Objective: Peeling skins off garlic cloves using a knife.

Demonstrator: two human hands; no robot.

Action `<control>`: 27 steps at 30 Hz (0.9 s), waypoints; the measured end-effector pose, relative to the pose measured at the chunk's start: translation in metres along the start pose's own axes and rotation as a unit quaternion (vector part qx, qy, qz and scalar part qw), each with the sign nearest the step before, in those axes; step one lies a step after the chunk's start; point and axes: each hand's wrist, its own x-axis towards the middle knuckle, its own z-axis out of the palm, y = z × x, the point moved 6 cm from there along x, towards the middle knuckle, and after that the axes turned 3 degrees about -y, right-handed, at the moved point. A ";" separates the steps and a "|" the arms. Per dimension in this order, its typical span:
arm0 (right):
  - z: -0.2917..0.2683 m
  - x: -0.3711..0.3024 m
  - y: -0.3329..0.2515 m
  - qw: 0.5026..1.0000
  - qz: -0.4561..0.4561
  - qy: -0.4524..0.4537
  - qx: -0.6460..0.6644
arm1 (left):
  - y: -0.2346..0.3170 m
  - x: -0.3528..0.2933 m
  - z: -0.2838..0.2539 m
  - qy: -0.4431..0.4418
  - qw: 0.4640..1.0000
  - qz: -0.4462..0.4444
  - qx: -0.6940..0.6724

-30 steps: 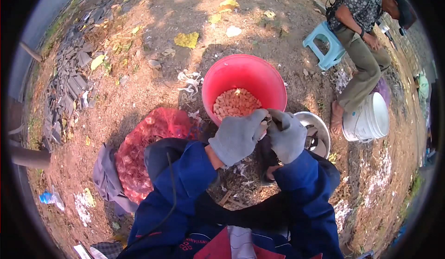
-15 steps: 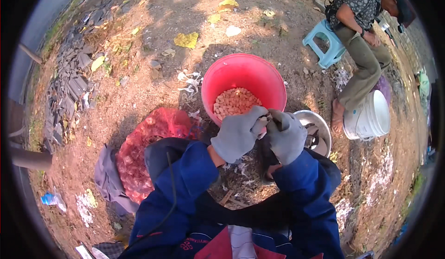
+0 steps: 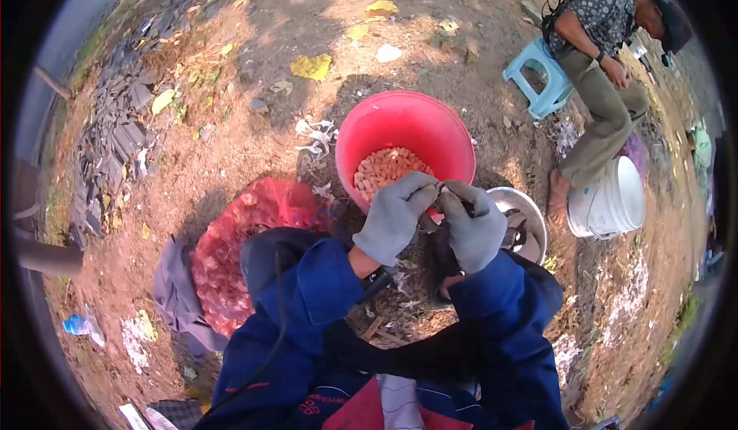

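My left hand (image 3: 393, 216), in a grey work glove, is closed in a pinch above the near rim of a pink bucket (image 3: 453, 141). My right hand (image 3: 473, 226), gloved the same, pinches against it, with the fingertips of both meeting. Between them is a small garlic clove (image 3: 439, 188), mostly covered by the fingers. Many peeled garlic cloves (image 3: 384, 170) lie on the bottom of the bucket. Beside my right hand stands a metal bowl (image 3: 544, 234) with dark pieces in it, partly hidden by my hand and sleeve.
A red mesh bag of garlic (image 3: 231, 253) leans by my left leg, next to purple-grey cloth (image 3: 178, 291). At the right a person (image 3: 600, 68) sits on a blue stool (image 3: 553, 91) near a white bucket (image 3: 619, 195). Papery skins, leaves and broken slates (image 3: 115, 145) litter the ground.
My hands have turned slightly and my fingertips have shifted a little at the clove. My left wrist has drawn back slightly, showing a dark band. The bucket and bag stay in place.
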 end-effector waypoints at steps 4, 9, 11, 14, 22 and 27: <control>0.006 0.003 0.007 0.976 0.156 -0.069 0.134 | -0.008 0.004 -0.003 0.004 1.000 -0.006 -0.001; 0.020 0.006 0.034 0.885 0.222 -0.118 0.393 | 0.002 -0.002 -0.001 0.010 0.987 0.093 0.130; 0.021 0.006 0.032 0.867 0.243 -0.135 0.415 | 0.007 -0.005 0.001 0.012 0.969 0.155 0.192; 0.027 0.005 0.028 0.847 0.262 -0.137 0.441 | 0.009 -0.006 0.002 0.015 0.960 0.173 0.221; 0.022 0.003 0.018 0.895 0.250 -0.105 0.354 | 0.029 -0.001 -0.011 0.023 0.982 0.097 0.159; 0.018 0.000 0.011 0.937 0.211 -0.090 0.263 | 0.010 0.002 -0.008 0.007 0.998 0.021 0.060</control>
